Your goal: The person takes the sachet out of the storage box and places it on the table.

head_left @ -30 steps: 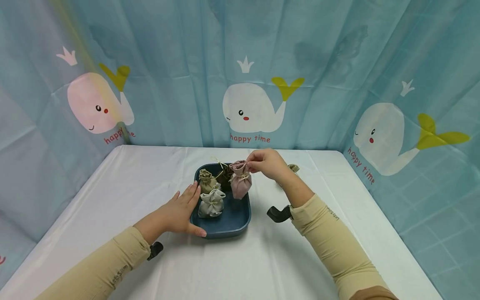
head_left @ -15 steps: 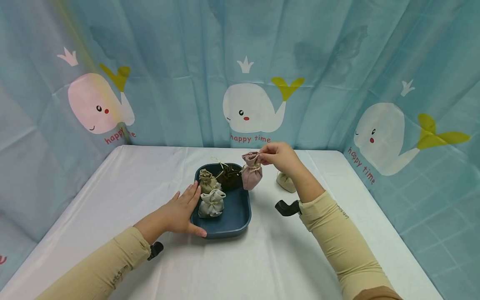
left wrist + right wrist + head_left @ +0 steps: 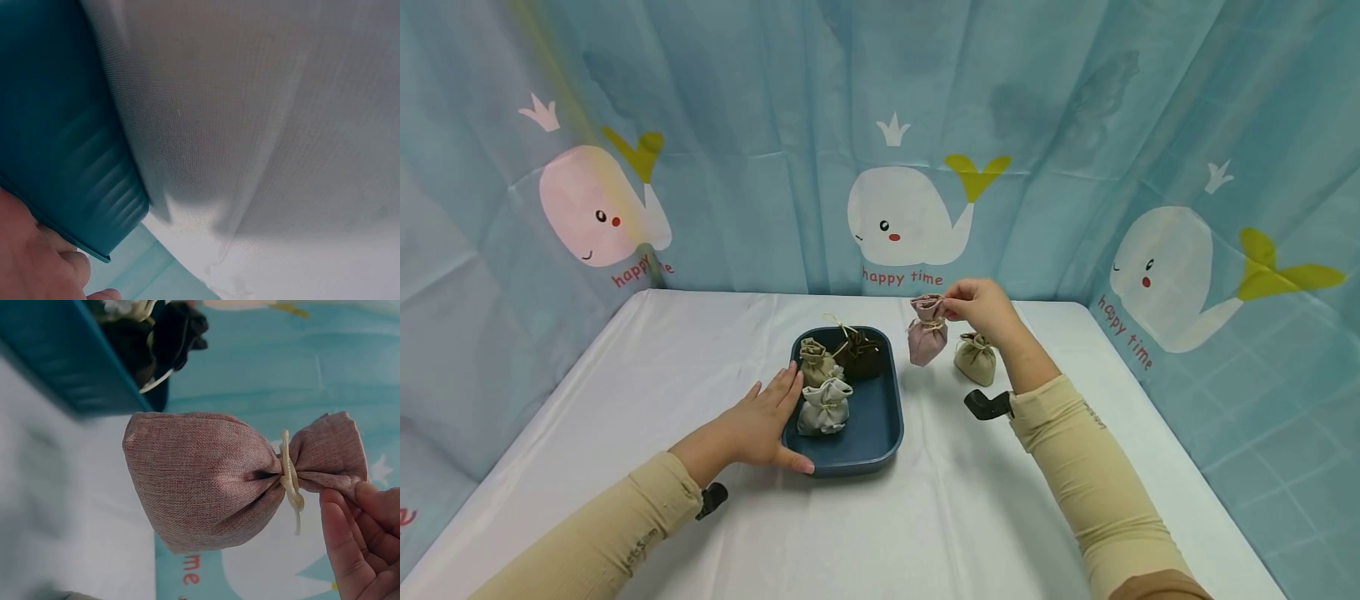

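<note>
My right hand (image 3: 983, 310) pinches the gathered top of a pink drawstring pouch (image 3: 927, 335), held up to the right of the blue tray (image 3: 891, 446). In the right wrist view the pouch (image 3: 206, 478) fills the middle, its neck tied with a pale cord. My left hand (image 3: 763, 423) rests on the tray's left rim, fingers extended. Inside the tray sit an olive pouch (image 3: 815, 363), a light grey pouch (image 3: 824, 407) and a dark brown pouch (image 3: 859, 357). The left wrist view shows the tray's ribbed outer wall (image 3: 69, 137) beside my fingers.
Another olive-tan pouch (image 3: 976, 361) stands on the white tablecloth (image 3: 925, 517), just below my right hand. A light blue curtain (image 3: 760, 225) printed with whales hangs behind the table and along both sides.
My right hand has carried the pink pouch from over the tray to the right, out past its rim. The olive-tan pouch behind that arm has come into view. My left hand stays put.
</note>
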The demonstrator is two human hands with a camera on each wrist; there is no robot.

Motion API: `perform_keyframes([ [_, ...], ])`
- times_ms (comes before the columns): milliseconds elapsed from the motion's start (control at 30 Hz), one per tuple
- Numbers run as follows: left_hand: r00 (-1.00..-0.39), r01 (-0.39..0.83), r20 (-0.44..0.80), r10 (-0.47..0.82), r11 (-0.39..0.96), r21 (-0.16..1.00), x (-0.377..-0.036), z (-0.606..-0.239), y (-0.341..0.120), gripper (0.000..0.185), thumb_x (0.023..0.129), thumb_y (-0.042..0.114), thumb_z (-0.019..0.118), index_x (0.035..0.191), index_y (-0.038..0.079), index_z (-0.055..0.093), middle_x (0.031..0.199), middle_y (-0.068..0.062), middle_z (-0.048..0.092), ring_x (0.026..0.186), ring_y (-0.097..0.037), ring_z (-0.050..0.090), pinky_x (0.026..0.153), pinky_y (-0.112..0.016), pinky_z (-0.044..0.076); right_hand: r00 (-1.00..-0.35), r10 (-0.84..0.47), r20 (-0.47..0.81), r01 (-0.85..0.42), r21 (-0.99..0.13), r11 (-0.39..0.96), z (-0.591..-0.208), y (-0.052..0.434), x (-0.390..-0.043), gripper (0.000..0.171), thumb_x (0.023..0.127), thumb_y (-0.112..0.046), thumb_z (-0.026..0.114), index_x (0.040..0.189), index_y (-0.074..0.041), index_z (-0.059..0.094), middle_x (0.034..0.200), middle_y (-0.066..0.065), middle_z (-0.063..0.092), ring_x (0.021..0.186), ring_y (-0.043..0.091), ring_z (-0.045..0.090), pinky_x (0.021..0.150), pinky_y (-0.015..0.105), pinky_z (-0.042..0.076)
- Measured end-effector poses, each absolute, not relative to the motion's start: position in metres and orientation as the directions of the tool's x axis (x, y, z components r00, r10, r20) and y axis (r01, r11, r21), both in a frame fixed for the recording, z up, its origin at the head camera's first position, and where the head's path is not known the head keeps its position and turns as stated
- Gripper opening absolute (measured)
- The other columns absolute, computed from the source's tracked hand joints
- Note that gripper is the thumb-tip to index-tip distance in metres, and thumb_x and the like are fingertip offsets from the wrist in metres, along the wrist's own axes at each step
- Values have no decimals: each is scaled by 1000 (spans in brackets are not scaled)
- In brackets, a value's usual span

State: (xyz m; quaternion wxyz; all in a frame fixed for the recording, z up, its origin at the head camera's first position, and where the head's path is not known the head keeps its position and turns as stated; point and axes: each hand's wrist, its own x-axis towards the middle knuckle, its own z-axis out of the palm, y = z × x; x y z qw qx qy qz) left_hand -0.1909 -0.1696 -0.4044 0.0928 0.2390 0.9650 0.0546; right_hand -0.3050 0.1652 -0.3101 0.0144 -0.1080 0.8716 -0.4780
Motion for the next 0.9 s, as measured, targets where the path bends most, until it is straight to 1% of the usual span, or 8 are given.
perform_keyframes([
  [167, -870, 448, -153, 469, 881, 153, -192, -405, -170, 136, 53, 89, 46, 146, 0, 2, 152, -17, -7, 139, -33, 0, 105, -58, 11, -981, -175, 83, -165, -830, 532, -320, 169, -314, 15, 91, -8, 56, 93, 5, 64, 91, 18, 65, 79, 20, 63, 75, 32, 52],
  [300, -871, 446, -156, 467, 882, 150, -192, -407, -170, 137, 52, 90, 45, 146, 1, 1, 152, -17, -8, 139, -32, -1, 106, -58, 11, -986, -151, 74, -146, -821, 552, -330, 171, -321, 14, 90, -8, 57, 91, 4, 65, 90, 17, 66, 79, 19, 64, 75, 33, 53],
  [500, -871, 446, -152, 467, 882, 153, -193, -408, -171, 137, 52, 90, 45, 146, 1, 1, 152, -16, -8, 139, -32, -2, 106, -58, 10, -993, -110, 51, -106, -806, 582, -342, 174, -329, 13, 90, -9, 58, 91, 2, 65, 91, 15, 66, 78, 18, 64, 71, 27, 53],
  [800, -871, 453, -138, 472, 879, 148, -192, -409, -171, 137, 52, 91, 44, 146, 1, 2, 152, -17, -7, 139, -32, -1, 106, -58, 11, -998, -45, 54, -70, -796, 601, -360, 174, -333, 13, 91, -10, 56, 92, 1, 65, 89, 13, 66, 78, 16, 64, 69, 26, 52],
  [900, -871, 454, -134, 473, 878, 149, -192, -409, -171, 137, 52, 91, 43, 146, 1, 2, 152, -17, -7, 139, -32, -1, 106, -58, 11, -998, -29, 57, -63, -780, 623, -363, 174, -332, 14, 91, -11, 56, 91, -1, 65, 88, 12, 66, 79, 18, 63, 68, 27, 51],
])
